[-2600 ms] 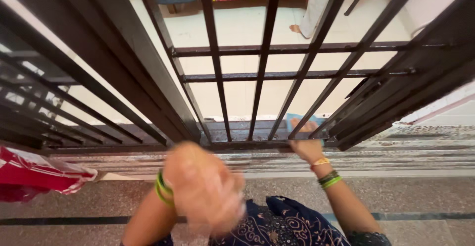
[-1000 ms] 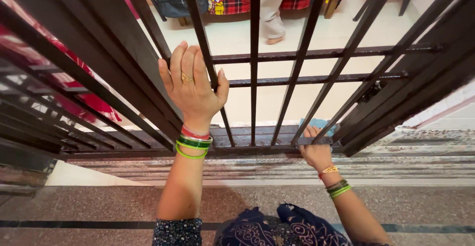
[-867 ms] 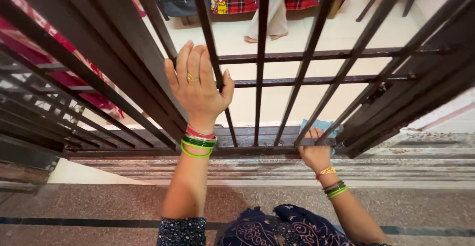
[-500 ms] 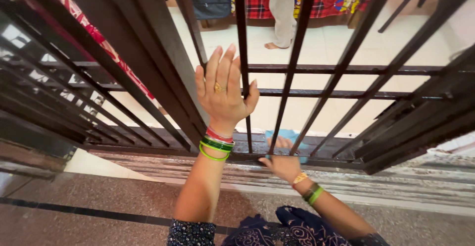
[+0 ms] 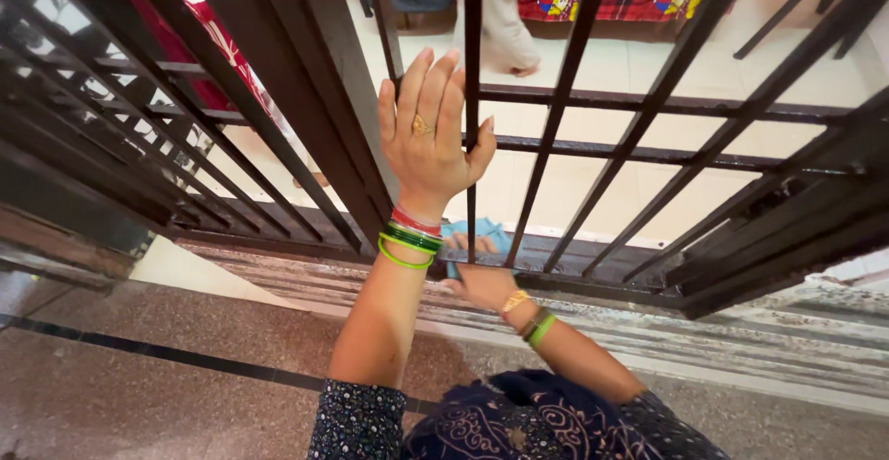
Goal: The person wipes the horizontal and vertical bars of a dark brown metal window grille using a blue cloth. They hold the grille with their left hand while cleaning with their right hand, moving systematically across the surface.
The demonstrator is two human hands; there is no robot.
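Two hands are busy at a dark metal gate point(image 5: 648, 99). On the left side, a red patterned cloth point(image 5: 199, 16) hangs behind the bars. Next comes the left hand point(image 5: 428, 141), held up high. Its palm is flat against one upright bar point(image 5: 473, 71), the fingers are spread wide and straight, and the thumb hooks round the bar, so this grip is open and only leans there, not closed tight. Green and red bangles point(image 5: 407, 238) sit on that wrist. Just to the right and lower down, the right hand point(image 5: 482, 279) presses a blue cloth point(image 5: 474, 238) onto the bottom rail point(image 5: 593, 266) of the gate. Its fingers are partly hidden, but they look pressed down on the cloth. To wipe well, I think the cloth should stay flat on the rail and slide slowly between the bars, while the upper hand keeps the gate from swinging. Farther back, a person's foot point(image 5: 519, 64) stands on the pale floor point(image 5: 611, 62).
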